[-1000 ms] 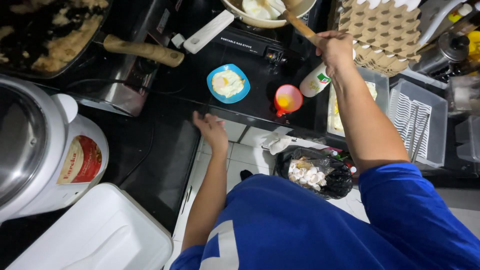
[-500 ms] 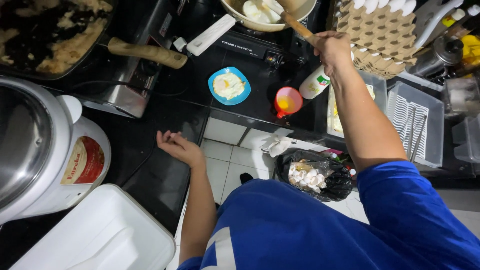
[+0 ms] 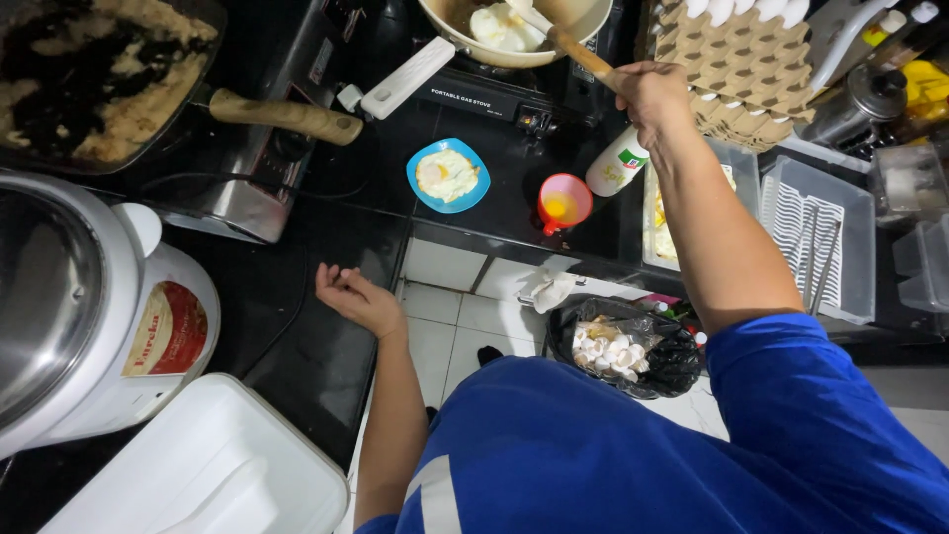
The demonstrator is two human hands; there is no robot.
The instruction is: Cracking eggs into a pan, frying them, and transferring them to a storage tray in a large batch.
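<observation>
Right hand (image 3: 647,94) grips the spatula (image 3: 573,49) in the pan (image 3: 514,30); left hand (image 3: 354,297) hangs open, empty. A careless scrape (egg (image 3: 499,28) looks soft) could tear it.

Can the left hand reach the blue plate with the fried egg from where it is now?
Probably yes. The left hand is empty over the dark counter, and the blue plate lies just ahead with only bare counter between them.

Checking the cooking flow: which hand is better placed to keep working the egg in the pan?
Right. The right hand already holds the wooden spatula reaching into the pan on the stove. The left hand hangs empty, away from the pan.
</observation>
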